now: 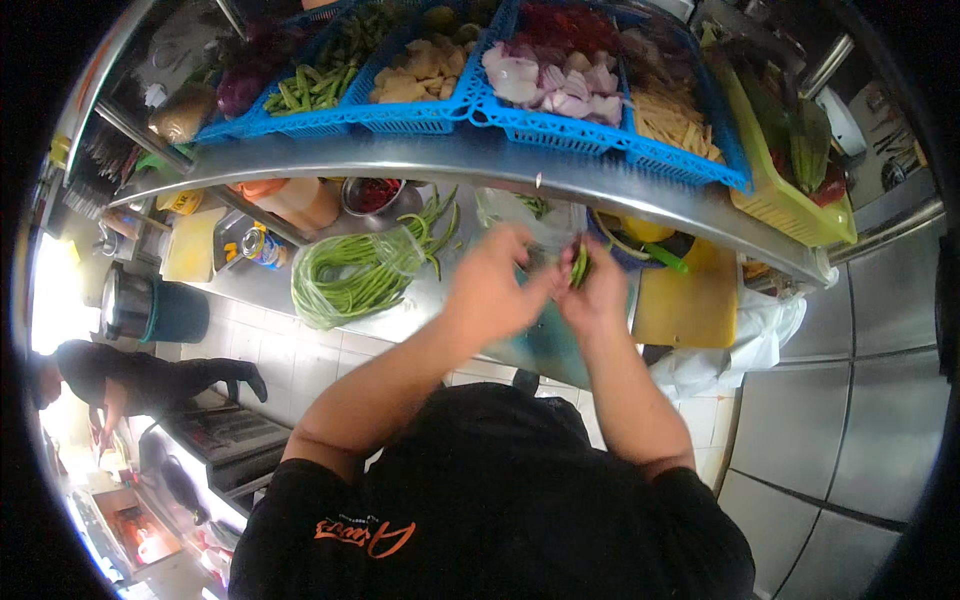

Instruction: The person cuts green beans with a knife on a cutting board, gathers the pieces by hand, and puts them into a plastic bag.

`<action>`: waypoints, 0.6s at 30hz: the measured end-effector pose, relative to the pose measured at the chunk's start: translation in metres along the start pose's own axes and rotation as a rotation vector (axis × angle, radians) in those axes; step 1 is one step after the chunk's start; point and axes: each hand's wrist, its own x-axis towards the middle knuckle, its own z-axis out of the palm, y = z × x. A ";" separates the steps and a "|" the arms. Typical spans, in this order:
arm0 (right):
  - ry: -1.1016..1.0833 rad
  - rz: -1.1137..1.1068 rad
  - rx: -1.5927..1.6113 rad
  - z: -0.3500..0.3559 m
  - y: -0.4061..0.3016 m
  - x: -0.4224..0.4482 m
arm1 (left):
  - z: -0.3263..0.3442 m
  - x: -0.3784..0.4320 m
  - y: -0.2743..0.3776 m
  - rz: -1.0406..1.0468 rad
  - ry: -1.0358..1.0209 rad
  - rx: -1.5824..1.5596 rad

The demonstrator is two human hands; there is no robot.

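Observation:
My right hand [596, 289] is closed around a short bunch of cut green beans [580, 264]. Beside it, my left hand [491, 285] is blurred, its fingers reaching towards the right hand; whether it holds anything is hidden. Both are above a green cutting board [546, 337] on a steel counter. Behind them lies a clear plastic bag [551, 225] with green pieces in it. To the left, long green beans [349, 281] lie coiled in another clear bag, their ends spilling out towards the back.
A steel shelf [450, 157] with blue baskets [555, 135] of cut vegetables overhangs the counter. At right are a yellow cutting board [686, 300] and a bowl with a green-handled tool [666, 256]. A steel bowl [375, 196] and a can [262, 247] stand left. Another person [127, 375] is far left.

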 end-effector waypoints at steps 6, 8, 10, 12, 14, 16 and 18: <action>0.221 -1.125 -1.708 0.027 -0.018 0.130 | 0.038 0.105 -0.094 0.032 0.492 -0.226; -0.090 -0.814 -2.229 0.073 -0.026 0.111 | 0.026 0.110 -0.094 -0.098 0.285 -0.417; -0.041 -1.034 -2.051 0.061 -0.018 0.096 | 0.021 0.112 -0.091 -0.100 0.266 -0.425; -0.018 -0.925 -1.689 0.045 -0.010 0.062 | 0.006 0.095 -0.090 -0.096 0.337 -0.360; 0.015 -0.625 -1.424 0.029 -0.010 0.007 | -0.021 0.058 -0.070 -0.084 0.290 -0.097; 0.066 -0.503 -1.636 -0.006 -0.017 -0.025 | -0.030 0.016 -0.091 -0.215 0.202 -0.013; 0.066 -0.444 -2.001 -0.069 -0.025 -0.038 | -0.034 -0.029 -0.120 -0.322 -0.072 0.086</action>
